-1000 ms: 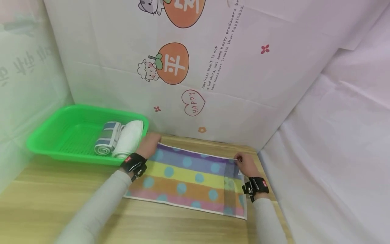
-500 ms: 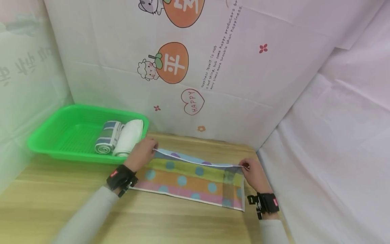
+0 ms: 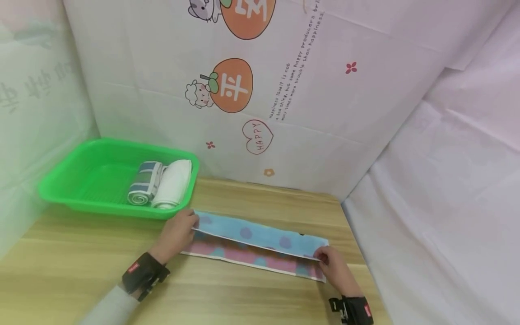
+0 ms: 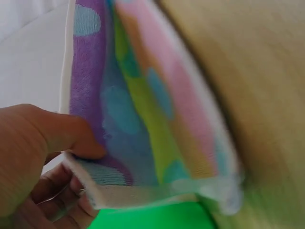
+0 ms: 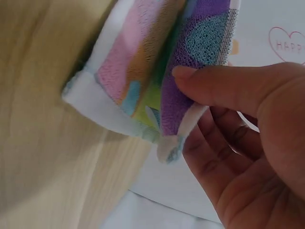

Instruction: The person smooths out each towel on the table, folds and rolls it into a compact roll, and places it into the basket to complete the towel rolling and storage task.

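Observation:
A striped, polka-dotted towel [image 3: 252, 243] lies folded lengthwise on the wooden table [image 3: 243, 298]. Its far long edge is drawn over toward me, light blue underside up, with a pink strip showing along the near edge. My left hand [image 3: 178, 230] pinches the folded-over corner at the towel's left end [image 4: 100, 157], thumb on top. My right hand [image 3: 331, 262] pinches the matching corner at the right end [image 5: 190, 86], thumb on the purple stripe and fingers below.
A green plastic basket [image 3: 73, 189] stands at the back left, holding a blue striped rolled towel [image 3: 142, 183] and a white rolled towel [image 3: 172, 183]. A printed sheet [image 3: 252, 90] hangs behind the table, and white cloth [image 3: 438, 203] drapes along its right edge.
Both hands lifted the towel's far edge and pulled it toward me. The spread towel is now folded lengthwise, its blue underside on top.

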The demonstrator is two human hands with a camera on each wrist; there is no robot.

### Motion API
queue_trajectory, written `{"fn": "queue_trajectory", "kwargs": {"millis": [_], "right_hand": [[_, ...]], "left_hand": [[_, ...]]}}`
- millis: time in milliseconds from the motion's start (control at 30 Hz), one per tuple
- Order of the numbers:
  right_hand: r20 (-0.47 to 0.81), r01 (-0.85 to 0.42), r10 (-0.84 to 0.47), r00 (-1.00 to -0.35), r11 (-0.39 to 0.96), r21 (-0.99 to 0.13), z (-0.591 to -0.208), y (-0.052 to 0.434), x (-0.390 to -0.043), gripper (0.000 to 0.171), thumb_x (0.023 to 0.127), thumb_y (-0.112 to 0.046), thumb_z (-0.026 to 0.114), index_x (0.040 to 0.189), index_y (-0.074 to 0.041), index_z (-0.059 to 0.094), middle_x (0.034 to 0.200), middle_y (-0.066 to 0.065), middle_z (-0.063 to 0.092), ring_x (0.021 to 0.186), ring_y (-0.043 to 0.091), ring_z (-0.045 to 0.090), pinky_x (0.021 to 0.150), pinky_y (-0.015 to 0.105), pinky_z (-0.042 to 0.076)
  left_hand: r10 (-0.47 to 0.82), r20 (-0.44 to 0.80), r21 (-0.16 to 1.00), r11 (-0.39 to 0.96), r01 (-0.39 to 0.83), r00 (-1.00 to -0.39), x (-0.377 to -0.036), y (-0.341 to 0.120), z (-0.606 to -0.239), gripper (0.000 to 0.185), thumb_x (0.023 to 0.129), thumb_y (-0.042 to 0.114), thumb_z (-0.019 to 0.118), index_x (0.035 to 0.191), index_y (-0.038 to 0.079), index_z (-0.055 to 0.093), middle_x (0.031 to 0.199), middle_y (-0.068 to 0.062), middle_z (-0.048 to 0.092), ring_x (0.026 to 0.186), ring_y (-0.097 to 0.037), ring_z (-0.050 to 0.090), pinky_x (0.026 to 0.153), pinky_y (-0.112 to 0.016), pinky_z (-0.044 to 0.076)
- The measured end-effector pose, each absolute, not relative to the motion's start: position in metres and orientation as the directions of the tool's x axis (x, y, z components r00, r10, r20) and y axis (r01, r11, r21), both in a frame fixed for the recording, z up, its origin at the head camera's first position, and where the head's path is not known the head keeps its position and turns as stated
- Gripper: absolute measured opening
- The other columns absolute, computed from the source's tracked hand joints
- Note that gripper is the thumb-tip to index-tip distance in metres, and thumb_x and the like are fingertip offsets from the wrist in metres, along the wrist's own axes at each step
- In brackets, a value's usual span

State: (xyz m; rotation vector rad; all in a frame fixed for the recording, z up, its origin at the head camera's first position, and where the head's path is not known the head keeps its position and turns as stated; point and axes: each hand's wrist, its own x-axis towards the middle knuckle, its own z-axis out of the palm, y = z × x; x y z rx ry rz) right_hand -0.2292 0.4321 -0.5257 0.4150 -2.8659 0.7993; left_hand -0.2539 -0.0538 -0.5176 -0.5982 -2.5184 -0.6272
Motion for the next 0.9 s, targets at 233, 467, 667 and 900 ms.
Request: {"fn": "queue_trajectory", "kwargs": {"millis": [233,467,667,900], "right_hand": [[0.117,-0.282,-0.257,-0.959,0.846,-0.452,-0.535,0.426,-0.215,0.035,0.076,0.021,0.068,0.087,-0.012,0.068,0.086,-0.003,0.063,0.078,0.005,0.057,0.068,0.025,0.053],[0.119,-0.229,-0.196,-0.973,0.853,-0.468,-0.529,0.424,-0.206,0.035,0.078,0.021,0.065,0.090,-0.011,0.069,0.088,-0.003,0.063,0.084,0.014,0.063,0.073,0.030,0.056],[0.080,-0.181,-0.162,-0.984,0.872,-0.454,-0.532,0.426,-0.205,0.035,0.075,0.021,0.066,0.082,-0.013,0.067,0.084,-0.004,0.063,0.080,0.010,0.060,0.073,0.028,0.055],[0.085,-0.180,-0.159,-0.984,0.868,-0.463,-0.537,0.430,-0.201,0.036,0.070,0.023,0.062,0.078,-0.012,0.065,0.082,-0.001,0.064,0.079,0.008,0.059,0.071,0.027,0.055]], "left_hand": [[0.336,0.405,0.318,0.820,0.476,-0.850,-0.240,-0.064,-0.522,0.030,0.064,-0.016,0.069,0.073,0.012,0.060,0.075,0.001,0.052,0.071,-0.017,0.055,0.060,-0.031,0.050],[0.358,0.387,0.325,0.810,0.489,-0.850,-0.228,-0.068,-0.528,0.033,0.062,-0.013,0.073,0.073,0.014,0.058,0.074,0.003,0.051,0.070,-0.016,0.051,0.061,-0.030,0.048],[0.384,0.281,0.349,0.813,0.467,-0.879,-0.220,-0.071,-0.533,0.033,0.063,-0.009,0.074,0.072,0.017,0.056,0.072,0.005,0.052,0.069,-0.013,0.048,0.062,-0.028,0.045],[0.366,0.185,0.408,0.816,0.410,-0.912,-0.216,-0.078,-0.537,0.029,0.066,-0.004,0.074,0.075,0.016,0.055,0.075,0.004,0.048,0.071,-0.014,0.044,0.063,-0.029,0.042]]}}
